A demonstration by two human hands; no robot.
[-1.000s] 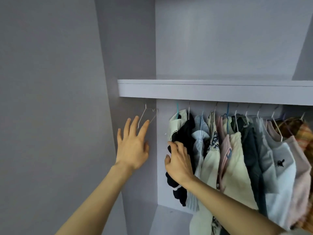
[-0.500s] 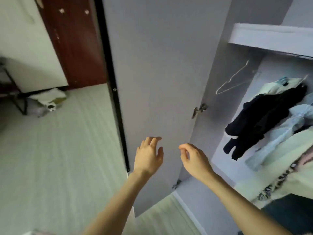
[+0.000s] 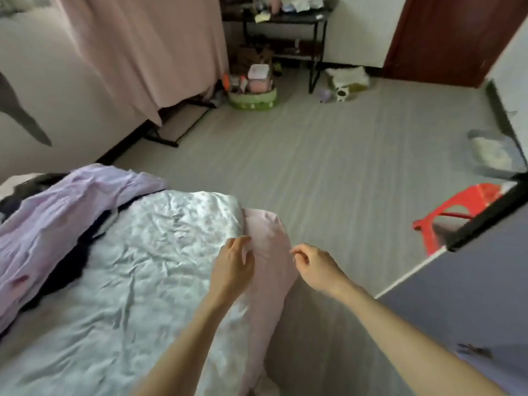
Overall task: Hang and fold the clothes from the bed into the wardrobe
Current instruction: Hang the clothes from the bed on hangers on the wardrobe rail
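Observation:
The bed with a pale crumpled sheet fills the lower left. On its left side lies a lilac garment over a black garment. My left hand hovers over the bed's near corner with loosely curled fingers, holding nothing. My right hand hangs beside it above the floor, fingers loosely curled and empty. The grey wardrobe door stands at the right edge; the wardrobe's inside is out of view.
A red plastic stool stands behind the door's edge. At the far side are a pink curtain, a black desk, a green basket and small items on the floor. A dark red door is at the back right.
My view has swung from the wardrobe's hanging rail, past the open door, round to the bed and floor. Both hands came down from the hanging clothes and now hang empty over the bed's corner.

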